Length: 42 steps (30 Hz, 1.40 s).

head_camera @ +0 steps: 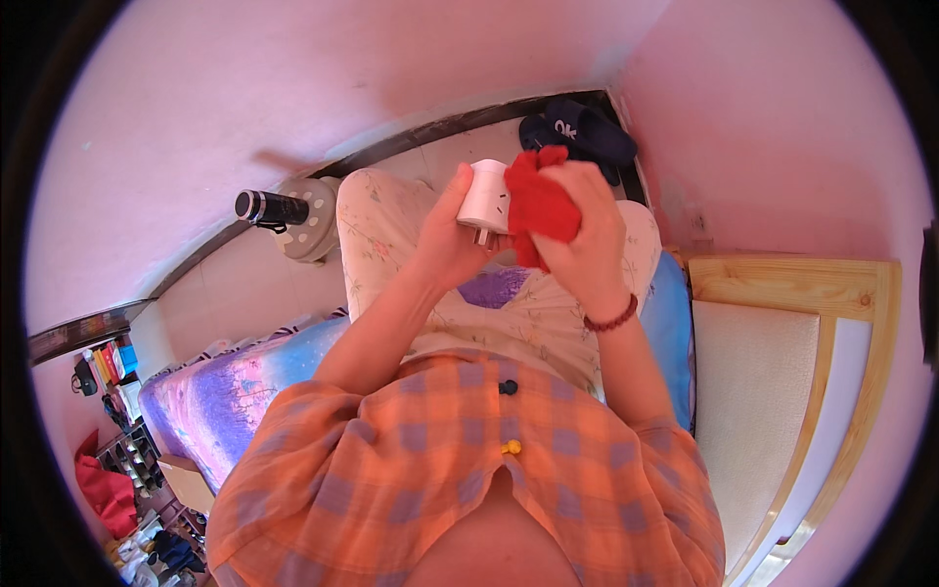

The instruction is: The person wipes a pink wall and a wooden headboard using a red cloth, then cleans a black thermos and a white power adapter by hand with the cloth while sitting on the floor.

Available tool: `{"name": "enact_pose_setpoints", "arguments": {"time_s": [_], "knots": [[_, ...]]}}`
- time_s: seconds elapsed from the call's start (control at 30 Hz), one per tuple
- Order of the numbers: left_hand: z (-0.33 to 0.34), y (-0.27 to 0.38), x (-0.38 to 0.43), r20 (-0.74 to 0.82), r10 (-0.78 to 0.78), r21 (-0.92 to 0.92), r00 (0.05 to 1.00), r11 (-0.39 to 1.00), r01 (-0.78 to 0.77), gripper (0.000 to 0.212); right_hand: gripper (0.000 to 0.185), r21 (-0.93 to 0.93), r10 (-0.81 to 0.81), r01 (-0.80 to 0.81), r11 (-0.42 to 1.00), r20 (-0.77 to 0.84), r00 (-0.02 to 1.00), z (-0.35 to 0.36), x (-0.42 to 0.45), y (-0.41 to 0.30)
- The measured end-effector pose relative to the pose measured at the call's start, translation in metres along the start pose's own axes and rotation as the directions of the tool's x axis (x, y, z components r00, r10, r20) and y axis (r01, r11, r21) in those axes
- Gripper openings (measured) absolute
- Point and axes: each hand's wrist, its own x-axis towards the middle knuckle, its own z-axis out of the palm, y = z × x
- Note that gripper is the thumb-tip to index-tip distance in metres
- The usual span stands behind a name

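My left hand (pixel 449 246) grips a white cylindrical plug adapter (pixel 484 197) over my lap. Metal prongs stick out of the adapter's lower end, and socket slots show on its side. A crumpled red cloth (pixel 546 209) is in my right hand (pixel 590 242), pressed against the right side of the adapter. The cloth hides that side and some of my fingertips. A dark red bead bracelet (pixel 611 314) circles my right wrist.
A black bottle (pixel 271 208) lies on a spotted stool (pixel 302 238) left of my knees. Dark slippers (pixel 587 132) rest on the floor by the wall corner. I sit on a bed with a patterned cover (pixel 213 403); its wooden headboard (pixel 792 290) is at right.
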Motion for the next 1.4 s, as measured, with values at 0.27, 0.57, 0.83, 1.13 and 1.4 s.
{"name": "enact_pose_setpoints", "arguments": {"time_s": [0.27,0.57,0.83,1.13,1.4], "knots": [[-0.021,0.006,-0.003,0.379,-0.196,-0.524,0.904,0.76,0.384,0.059,0.032,0.406,0.322,-0.291,0.866,-0.009,0.947,-0.002,0.009,0.039],[-0.028,0.004,0.0,0.373,-0.211,-0.553,0.903,0.731,0.4,0.056,0.042,0.481,0.329,-0.332,0.812,0.092,0.94,-0.001,-0.005,0.029],[-0.011,-0.002,-0.002,-0.039,-0.017,-0.009,0.999,1.0,0.017,0.059,0.036,-0.017,-0.04,0.041,0.999,0.062,0.997,0.002,0.005,-0.004],[-0.018,-0.003,-0.004,-0.081,0.105,0.278,0.991,0.957,-0.078,0.054,0.043,0.008,-0.069,0.068,0.998,0.086,0.994,-0.01,0.005,0.001],[-0.012,-0.007,-0.011,-0.055,-0.007,0.274,0.998,0.961,0.022,0.046,0.045,-0.184,-0.115,0.138,0.973,0.131,0.985,0.005,0.009,-0.008]]}}
